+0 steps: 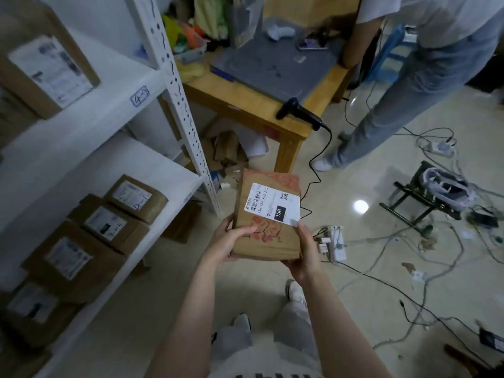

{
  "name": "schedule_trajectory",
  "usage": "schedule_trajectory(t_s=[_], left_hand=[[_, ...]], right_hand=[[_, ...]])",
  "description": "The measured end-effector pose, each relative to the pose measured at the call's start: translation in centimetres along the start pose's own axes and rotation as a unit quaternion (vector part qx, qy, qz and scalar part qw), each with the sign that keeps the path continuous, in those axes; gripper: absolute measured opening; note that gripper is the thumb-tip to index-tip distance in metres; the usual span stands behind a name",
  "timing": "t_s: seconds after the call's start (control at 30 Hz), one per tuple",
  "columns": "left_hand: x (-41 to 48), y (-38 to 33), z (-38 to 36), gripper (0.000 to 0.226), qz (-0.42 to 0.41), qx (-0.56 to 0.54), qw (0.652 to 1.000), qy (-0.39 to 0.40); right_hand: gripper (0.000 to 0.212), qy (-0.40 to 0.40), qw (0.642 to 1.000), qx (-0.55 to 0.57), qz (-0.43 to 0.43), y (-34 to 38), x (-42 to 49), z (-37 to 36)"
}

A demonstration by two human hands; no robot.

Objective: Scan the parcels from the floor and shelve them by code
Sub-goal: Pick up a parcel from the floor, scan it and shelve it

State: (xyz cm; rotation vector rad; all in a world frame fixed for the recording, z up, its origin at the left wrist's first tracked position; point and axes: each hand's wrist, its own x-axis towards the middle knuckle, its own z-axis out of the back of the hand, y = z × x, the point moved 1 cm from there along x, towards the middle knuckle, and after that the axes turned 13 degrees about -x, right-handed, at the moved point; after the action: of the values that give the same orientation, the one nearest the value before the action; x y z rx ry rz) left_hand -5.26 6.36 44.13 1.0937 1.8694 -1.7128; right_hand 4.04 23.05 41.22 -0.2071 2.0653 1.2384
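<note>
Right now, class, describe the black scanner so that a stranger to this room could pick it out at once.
Find the wooden table beside the white shelving. At its near corner, by the edge of the grey mat, lies the black scanner, its cable dropping to the floor. The other scanner, farther back on the mat, is white.

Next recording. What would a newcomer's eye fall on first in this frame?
The brown parcel, its white label facing up, is held at centre by the left hand and the right hand. Behind it a black scanner lies at the edge of the wooden table, and loose cables sprawl over the floor at right.
</note>
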Motion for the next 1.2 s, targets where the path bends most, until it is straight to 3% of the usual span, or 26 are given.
schedule_trajectory(t_s=[0.07,0.17,0.33,0.47,0.57,0.7,0.8,0.93,1.07,1.2], left_hand=[[0.7,-2.0,-1.2,0.063,-0.017,-0.013,1.0,-0.002],[2.3,-5.0,-3.5,0.065,-0.055,-0.034,0.998,-0.013],[4.3,-8.2,-8.5,0.095,-0.128,-0.164,0.973,-0.096],[5.1,-9.2,-12.2,0.124,-0.152,-0.257,0.947,-0.119],[5.0,-10.1,-14.9,0.135,-0.153,-0.26,0.946,-0.115],[4.7,-12.1,-16.8,0.128,-0.151,-0.271,0.944,-0.115],[4.8,-14.1,-16.7,0.113,-0.183,-0.294,0.926,-0.15],[5.9,-16.2,-15.1,0.103,-0.195,-0.33,0.894,-0.23],[7.2,-17.8,-13.2,0.108,-0.192,-0.315,0.891,-0.264],[9.1,-19.9,-11.4,0.101,-0.2,-0.28,0.896,-0.281]], right_hand=[[0.045,-0.005,0.999,-0.048,-0.006,1.8,1.2,0.2],[0.071,0.008,0.995,-0.1,-0.015,5.2,3.4,1.1],[0.071,0.038,0.99,-0.132,0.005,12.4,6.9,2.3],[0.098,0.05,0.989,-0.14,0.02,16.2,8.8,2.4],[0.1,0.05,0.988,-0.146,0.022,17.9,9.7,2.3],[0.092,0.104,0.984,-0.135,0.046,20.2,10.3,1.6],[0.072,0.118,0.981,-0.143,0.057,21.8,11.0,0.9],[0.017,0.034,0.99,-0.11,0.075,24.4,12.8,0.2],[0.015,-0.075,0.98,-0.158,0.095,27.0,15.8,0.3],[0.011,-0.129,0.963,-0.211,0.104,28.8,19.6,-0.3]])
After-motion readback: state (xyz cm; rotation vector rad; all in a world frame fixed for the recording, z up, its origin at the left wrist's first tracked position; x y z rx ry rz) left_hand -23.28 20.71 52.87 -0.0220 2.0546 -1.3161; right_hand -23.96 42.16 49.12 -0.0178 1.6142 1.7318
